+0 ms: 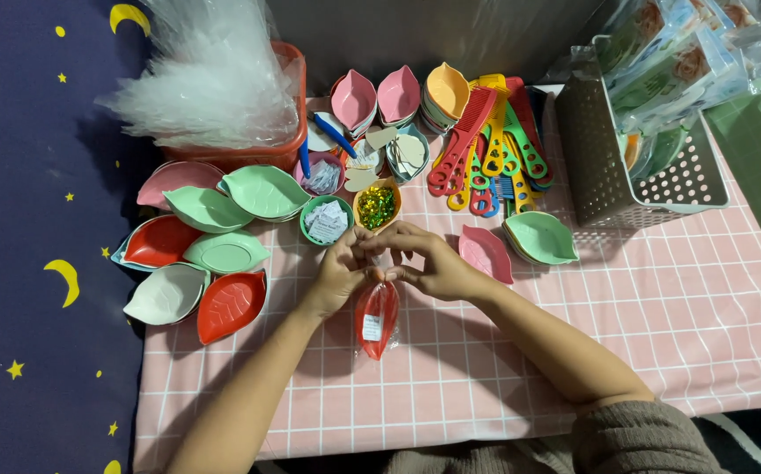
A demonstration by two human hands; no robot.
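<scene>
Red leaf dish in a clear bag [377, 318]: your left hand [338, 274] and right hand [433, 266] pinch its top edge.

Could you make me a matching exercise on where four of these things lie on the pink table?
Things:
1 combs
2 grey basket
3 red packed dish
4 clear bags

Places:
A in the orange tub at the back left
B under both hands
C far right
D back middle, left of the basket

Pairs: 1-D, 2-C, 3-B, 4-A. The left hand and right hand hold the dish's top.
</scene>
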